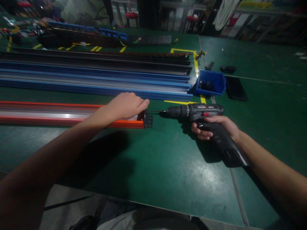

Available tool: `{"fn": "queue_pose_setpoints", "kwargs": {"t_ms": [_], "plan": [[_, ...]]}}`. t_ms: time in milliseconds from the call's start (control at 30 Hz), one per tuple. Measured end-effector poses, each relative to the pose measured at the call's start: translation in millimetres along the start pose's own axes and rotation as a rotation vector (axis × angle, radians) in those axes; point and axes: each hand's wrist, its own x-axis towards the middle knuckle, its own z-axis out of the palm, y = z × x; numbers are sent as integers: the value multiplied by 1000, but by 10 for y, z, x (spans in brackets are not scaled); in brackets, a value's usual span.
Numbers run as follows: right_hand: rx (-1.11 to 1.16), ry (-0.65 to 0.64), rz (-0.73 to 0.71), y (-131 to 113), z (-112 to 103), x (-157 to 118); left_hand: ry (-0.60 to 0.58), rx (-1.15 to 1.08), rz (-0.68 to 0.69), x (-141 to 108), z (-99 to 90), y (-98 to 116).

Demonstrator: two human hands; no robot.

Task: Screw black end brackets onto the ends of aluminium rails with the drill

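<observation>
An orange channel-shaped rail (52,114) lies on the green table, with a black end bracket (147,120) at its right end. My left hand (128,104) is wrapped over that end of the rail, thumb reaching the bracket's top. In my right hand (216,126) is a black power drill (196,111), held by its handle and pointing left. The drill's long thin bit reaches the upper part of the bracket; whether a screw sits at its tip is too small to tell.
Blue rails (100,83) and dark rails lie behind the orange one. A blue bin (211,83) with small dark parts stands behind the drill, a black flat object (236,88) beside it. Wired assemblies lie back left. Part of a person shows beyond the table.
</observation>
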Motion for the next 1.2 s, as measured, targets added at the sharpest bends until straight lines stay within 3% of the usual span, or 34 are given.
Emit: {"fn": "queue_pose_setpoints", "kwargs": {"t_ms": [1200], "plan": [[-22, -42, -14, -3, 12, 4, -15, 14, -27, 12, 10, -1]]}}
